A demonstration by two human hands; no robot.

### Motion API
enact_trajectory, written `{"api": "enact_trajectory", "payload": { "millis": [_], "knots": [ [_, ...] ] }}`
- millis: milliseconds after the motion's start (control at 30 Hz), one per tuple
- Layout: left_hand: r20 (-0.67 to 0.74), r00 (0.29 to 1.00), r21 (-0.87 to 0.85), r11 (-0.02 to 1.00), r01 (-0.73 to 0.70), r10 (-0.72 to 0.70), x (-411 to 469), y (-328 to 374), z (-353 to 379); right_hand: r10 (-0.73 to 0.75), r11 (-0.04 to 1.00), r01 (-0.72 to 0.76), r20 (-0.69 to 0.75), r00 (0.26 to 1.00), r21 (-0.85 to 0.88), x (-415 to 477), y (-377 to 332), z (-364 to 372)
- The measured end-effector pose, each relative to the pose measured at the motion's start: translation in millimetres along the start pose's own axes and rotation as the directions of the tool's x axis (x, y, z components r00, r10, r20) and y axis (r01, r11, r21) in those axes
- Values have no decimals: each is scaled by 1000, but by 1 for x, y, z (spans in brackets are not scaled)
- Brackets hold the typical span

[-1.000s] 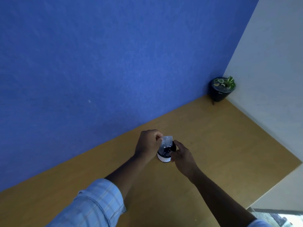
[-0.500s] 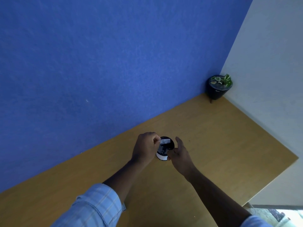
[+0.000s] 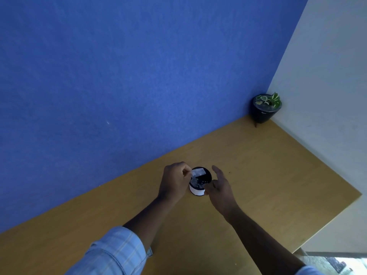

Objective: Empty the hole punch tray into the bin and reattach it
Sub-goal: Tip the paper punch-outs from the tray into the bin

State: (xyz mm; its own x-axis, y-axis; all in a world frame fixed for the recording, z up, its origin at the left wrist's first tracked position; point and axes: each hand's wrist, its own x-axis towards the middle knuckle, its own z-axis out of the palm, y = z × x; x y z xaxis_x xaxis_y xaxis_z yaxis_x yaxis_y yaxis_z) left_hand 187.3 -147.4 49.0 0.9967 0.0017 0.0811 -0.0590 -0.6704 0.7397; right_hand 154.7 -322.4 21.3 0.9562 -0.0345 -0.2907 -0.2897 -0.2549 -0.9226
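Note:
A small round bin (image 3: 195, 191), white outside and black inside, stands on the wooden desk (image 3: 278, 175). White paper dots (image 3: 198, 182) lie inside it. My left hand (image 3: 174, 181) pinches a small clear hole punch tray (image 3: 198, 172) by its left end and holds it tilted over the far part of the bin's mouth. My right hand (image 3: 220, 189) is at the bin's right side with its fingers apart and the index finger stretched out; the thumb is near the white wall. The hole punch itself is not in view.
A black pot with a green plant (image 3: 264, 112) stands in the far right corner, where the blue wall meets the white wall. The desk's right front edge (image 3: 327, 221) drops off to the floor.
The tray has come down from a raised, more upright pose to lie low across the bin's mouth. My right hand has loosened and spread its fingers beside the bin.

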Motion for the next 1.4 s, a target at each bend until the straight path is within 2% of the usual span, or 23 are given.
{"api": "enact_trajectory", "payload": {
  "millis": [100,333,467,567,667,767,867,967,1100,1267,1333,1400],
  "knots": [
    [-48,995,-76,994,79,-83,-1,-1,-5,57,997,-53,-61,997,58,1,-3,-1],
    [-121,970,-288,943,167,-209,-7,0,-26,81,984,-62,-109,991,167,-2,-9,4],
    [-71,939,-503,825,257,-336,-12,5,-44,102,961,-66,-123,987,269,-10,-19,8],
    [11,933,-602,743,293,-359,-22,5,-58,113,941,-75,-98,989,330,-19,-30,11],
    [52,927,-606,726,325,-371,-35,3,-68,120,906,-101,-20,993,411,-26,-44,14],
    [96,919,-587,724,362,-382,-48,-2,-74,139,867,-196,156,978,458,-33,-52,17],
    [134,914,-536,748,392,-383,-62,-9,-78,152,808,-319,347,925,496,-43,-54,23],
    [164,907,-495,763,416,-388,-76,-18,-81,143,800,-381,468,872,464,-57,-55,33],
    [185,906,-511,750,420,-381,-94,-31,-86,107,827,-392,571,814,403,-72,-51,47],
    [141,914,-487,777,399,-380,-118,-52,-95,162,810,-453,601,783,372,-86,-45,62],
    [76,908,-439,804,402,-413,-128,-71,-104,186,792,-480,598,779,379,-90,-43,66],
    [10,901,-314,854,414,-433,-139,-96,-113,208,784,-495,593,778,375,-92,-44,68]
  ]
}}
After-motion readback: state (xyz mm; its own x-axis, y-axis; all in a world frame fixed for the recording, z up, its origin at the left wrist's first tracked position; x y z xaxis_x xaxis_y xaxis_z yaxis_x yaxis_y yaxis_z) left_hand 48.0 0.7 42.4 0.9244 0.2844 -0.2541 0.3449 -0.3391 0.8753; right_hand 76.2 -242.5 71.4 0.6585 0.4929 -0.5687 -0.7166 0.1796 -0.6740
